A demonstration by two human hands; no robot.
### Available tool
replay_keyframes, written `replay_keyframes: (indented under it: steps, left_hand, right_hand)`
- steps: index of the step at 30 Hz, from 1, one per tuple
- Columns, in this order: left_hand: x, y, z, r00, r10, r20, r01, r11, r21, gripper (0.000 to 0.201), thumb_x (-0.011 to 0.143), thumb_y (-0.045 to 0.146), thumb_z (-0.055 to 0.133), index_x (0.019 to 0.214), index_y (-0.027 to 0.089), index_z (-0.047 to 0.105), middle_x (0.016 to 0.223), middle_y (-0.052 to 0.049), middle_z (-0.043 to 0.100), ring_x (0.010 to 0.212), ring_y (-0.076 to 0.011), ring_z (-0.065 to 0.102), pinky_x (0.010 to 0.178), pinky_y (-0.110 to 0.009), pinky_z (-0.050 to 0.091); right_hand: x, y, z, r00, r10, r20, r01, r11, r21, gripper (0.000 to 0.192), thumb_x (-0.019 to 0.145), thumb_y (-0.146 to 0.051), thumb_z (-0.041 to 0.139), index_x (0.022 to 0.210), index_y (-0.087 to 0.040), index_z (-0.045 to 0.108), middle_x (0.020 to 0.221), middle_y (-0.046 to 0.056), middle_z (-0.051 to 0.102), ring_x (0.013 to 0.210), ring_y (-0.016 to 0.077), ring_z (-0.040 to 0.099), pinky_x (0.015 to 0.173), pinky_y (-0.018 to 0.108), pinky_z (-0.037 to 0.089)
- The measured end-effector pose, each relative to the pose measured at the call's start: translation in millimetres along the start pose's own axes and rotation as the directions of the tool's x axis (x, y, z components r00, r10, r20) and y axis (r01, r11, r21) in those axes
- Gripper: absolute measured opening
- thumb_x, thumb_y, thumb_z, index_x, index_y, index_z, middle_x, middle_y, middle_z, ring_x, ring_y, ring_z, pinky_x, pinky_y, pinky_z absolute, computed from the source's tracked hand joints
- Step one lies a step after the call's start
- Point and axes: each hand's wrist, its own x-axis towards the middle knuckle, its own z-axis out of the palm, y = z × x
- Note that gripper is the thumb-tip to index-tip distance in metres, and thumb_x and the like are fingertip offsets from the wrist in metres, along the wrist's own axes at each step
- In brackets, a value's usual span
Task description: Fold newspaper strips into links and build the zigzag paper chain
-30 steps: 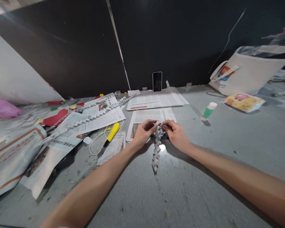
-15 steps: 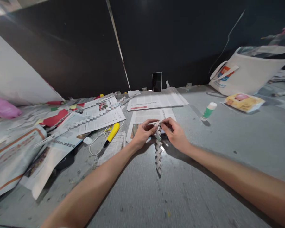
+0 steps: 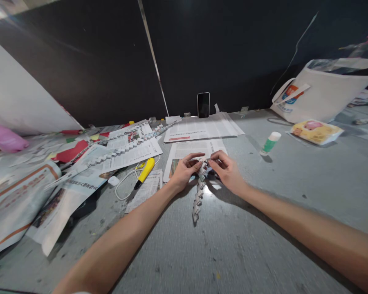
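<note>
**A:** ok so what stage is this at? Looks like both hands are busy at the top end of that folded newspaper chain (image 3: 198, 192).

**B:** yeah, I'd say it's mid-fold. The finished part of the chain trails from the fingers toward the person, lying on the grey table (image 3: 263, 228), and the working end is up between the two hands, just in front of a newspaper sheet (image 3: 190, 149). The left hand (image 3: 184, 169) pinches the chain's top end with thumb and fingertips; the right hand (image 3: 227, 169) pinches it from the other side, fingers curled in. Neither is spread flat.

**A:** next move?

**B:** my guess: another strip end gets creased over and pressed tight, so one hand has to pin the last link while the other folds. Small, careful finger work, or the link springs loose.

**A:** arms?

**B:** both forearms reach forward and converge, wrists low near the table, hands nearly touching. A yellow utility knife (image 3: 144, 171) and white cable (image 3: 122, 183) lie to the left, a green glue stick (image 3: 270, 143) off to the right, a phone (image 3: 203, 105) propped against the dark wall behind.
</note>
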Motion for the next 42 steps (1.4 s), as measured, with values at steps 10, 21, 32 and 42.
replay_keyframes:
  steps: [10,21,32,42]
  left_hand:
    - [2,-1,0.2,1.0,-0.01,-0.021,0.01,1.0,-0.023,0.052,0.078,0.047,0.09,0.121,0.02,0.079,0.085,-0.004,0.07,0.072,-0.0108,0.057,0.067,-0.024,0.044]
    - [2,-1,0.7,1.0,-0.012,-0.029,0.01,0.999,-0.037,0.051,0.077,0.046,0.091,0.119,0.021,0.08,0.087,-0.005,0.073,0.073,-0.0118,0.06,0.071,-0.026,0.046]
    - [-1,2,2.4,0.999,0.041,-0.027,-0.039,0.997,0.062,0.052,0.08,0.05,0.088,0.121,0.02,0.078,0.083,-0.003,0.069,0.072,-0.0119,0.056,0.068,-0.027,0.043]
    - [-4,5,12.8,0.971,0.22,-0.091,-0.186,0.94,0.286,0.041,0.084,0.047,0.083,0.113,0.018,0.079,0.095,-0.009,0.077,0.08,-0.0166,0.064,0.075,-0.03,0.049]
  right_hand:
    - [2,0,1,0.999,0.031,0.017,-0.032,0.998,0.05,0.028,0.094,-0.049,0.067,0.083,-0.025,0.06,0.083,0.003,0.062,0.076,0.0193,0.058,0.068,0.033,0.049]
    - [2,3,0,0.995,0.076,0.059,-0.084,0.987,0.139,0.031,0.094,-0.052,0.069,0.084,-0.024,0.061,0.08,0.001,0.061,0.074,0.0178,0.056,0.068,0.033,0.048]
    - [3,9,0,0.997,0.055,0.045,-0.058,0.996,0.063,0.034,0.094,-0.053,0.068,0.081,-0.025,0.056,0.073,0.0,0.056,0.069,0.0177,0.054,0.063,0.033,0.047]
    - [1,2,0,0.999,-0.05,0.0,0.05,0.992,-0.114,0.025,0.098,-0.044,0.063,0.083,-0.025,0.058,0.086,0.003,0.061,0.077,0.0194,0.055,0.072,0.035,0.045]
